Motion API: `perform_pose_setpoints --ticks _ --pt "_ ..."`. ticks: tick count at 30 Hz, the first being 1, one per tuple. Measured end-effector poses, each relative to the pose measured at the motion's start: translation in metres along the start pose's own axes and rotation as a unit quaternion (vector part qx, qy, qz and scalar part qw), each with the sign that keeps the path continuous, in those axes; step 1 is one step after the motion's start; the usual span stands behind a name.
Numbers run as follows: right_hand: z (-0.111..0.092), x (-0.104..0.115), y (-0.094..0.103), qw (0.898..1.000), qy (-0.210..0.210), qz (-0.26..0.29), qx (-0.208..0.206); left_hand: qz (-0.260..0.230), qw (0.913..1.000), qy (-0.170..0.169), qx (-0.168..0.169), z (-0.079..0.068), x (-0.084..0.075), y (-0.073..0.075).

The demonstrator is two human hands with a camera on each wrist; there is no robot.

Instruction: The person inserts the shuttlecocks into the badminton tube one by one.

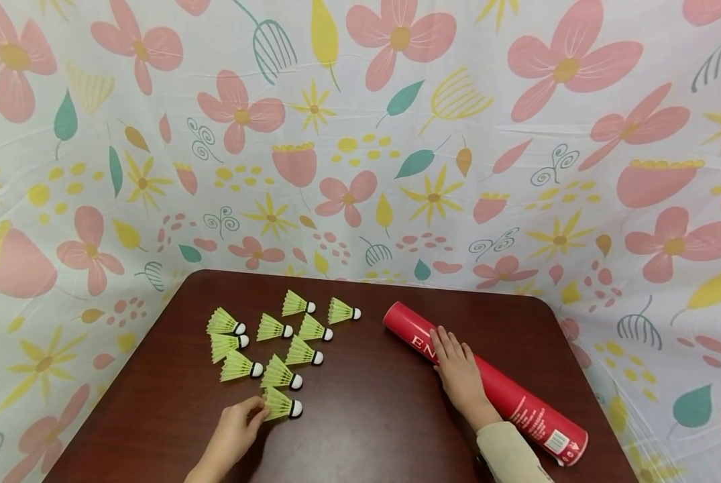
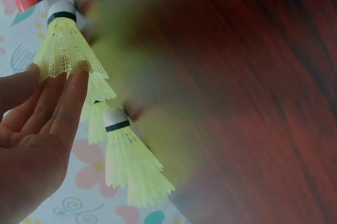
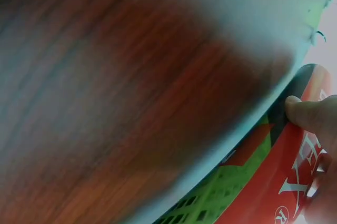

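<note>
My left hand [image 1: 235, 424] pinches the skirt of the nearest yellow-green shuttlecock [image 1: 280, 404] between thumb and fingers. In the left wrist view that shuttlecock [image 2: 64, 45] has its white cork pointing away from the fingertips. Several more shuttlecocks [image 1: 280, 373] lie on their sides beyond it, most with corks to the right. My right hand [image 1: 461, 382] rests on a red shuttlecock tube [image 1: 505, 386], its fingers fairly straight across the upper side. The tube lies slantwise on the table. In the right wrist view the thumb [image 3: 305, 113] touches the tube's printed surface.
A dark brown wooden table [image 1: 360, 429] with rounded far corners bears everything. A white cloth [image 1: 360, 147] with pink, yellow and green floral prints hangs behind and on both sides. The tube's lower right end is near the table's right edge.
</note>
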State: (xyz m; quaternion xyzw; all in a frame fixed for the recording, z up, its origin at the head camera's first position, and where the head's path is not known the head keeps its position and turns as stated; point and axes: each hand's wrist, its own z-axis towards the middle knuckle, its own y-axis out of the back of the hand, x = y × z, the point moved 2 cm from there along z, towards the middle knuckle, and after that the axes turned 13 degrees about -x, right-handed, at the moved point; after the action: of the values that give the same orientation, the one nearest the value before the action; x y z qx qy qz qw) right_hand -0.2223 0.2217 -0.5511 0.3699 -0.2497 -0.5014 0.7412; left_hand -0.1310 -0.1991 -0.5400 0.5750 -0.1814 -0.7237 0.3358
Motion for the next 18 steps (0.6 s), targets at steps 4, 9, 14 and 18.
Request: perform_pose_setpoints --ticks 4,9,14,18 --pt "0.002 0.003 0.003 1.000 0.012 0.004 -0.022 -0.006 1.0000 -0.003 -0.005 0.001 -0.001 0.002" --pt "0.004 0.009 0.009 0.999 0.032 0.010 -0.038 -0.029 0.9995 0.008 -0.008 0.003 -0.006 0.006" --pt "0.005 0.013 0.016 0.997 0.048 0.013 -0.052 -0.047 0.9986 0.005 -0.025 0.007 -0.013 0.009" --pt "0.008 0.017 0.023 0.996 0.058 0.020 -0.069 -0.066 0.9958 -0.027 -0.057 0.015 -0.020 0.008"
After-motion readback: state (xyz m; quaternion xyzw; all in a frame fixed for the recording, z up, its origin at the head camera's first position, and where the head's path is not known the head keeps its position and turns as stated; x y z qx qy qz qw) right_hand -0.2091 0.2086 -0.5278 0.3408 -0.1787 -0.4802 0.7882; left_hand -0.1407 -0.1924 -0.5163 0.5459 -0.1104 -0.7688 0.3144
